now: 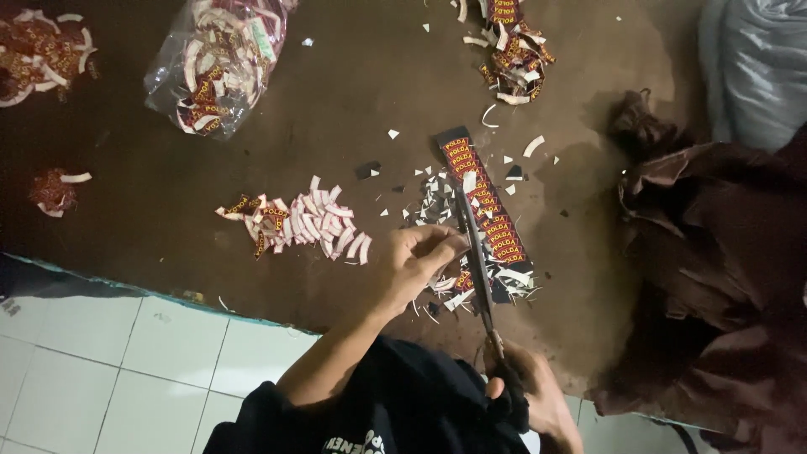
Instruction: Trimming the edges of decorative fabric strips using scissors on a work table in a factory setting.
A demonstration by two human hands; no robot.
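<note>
Seen from above: a dark brown mat [336,101] spread over white floor tiles [101,370].

Left hand [416,262], near centre, pinched onto a small dark label piece [461,280] just beside the blade, fingers pointing toward 3 o'clock. Right hand [530,391], at 5 o'clock from the left, clenched through the handles of long scissors [476,261]; blades running toward 12 o'clock, nearly closed, lying along a strip.

Label strip [483,197]: long, narrow, black with red and yellow printed blocks, stretched from 11 o'clock to 5 o'clock under the blades, its lower end touching a litter of white paper trimmings [437,202].

At 9 o'clock from the left hand, a row of cut labels [307,223], mostly white backs up, some dark red faces showing. At 11 o'clock, a clear plastic bag [220,59] stuffed with curled label tape, red and white. At 1 o'clock, a loose heap of cut labels [513,50]. Far left, 2 more small label clumps [42,50]. At 3 o'clock, crumpled dark brown cloth [706,252], and a grey sack [756,59] in the upper right corner.
</note>
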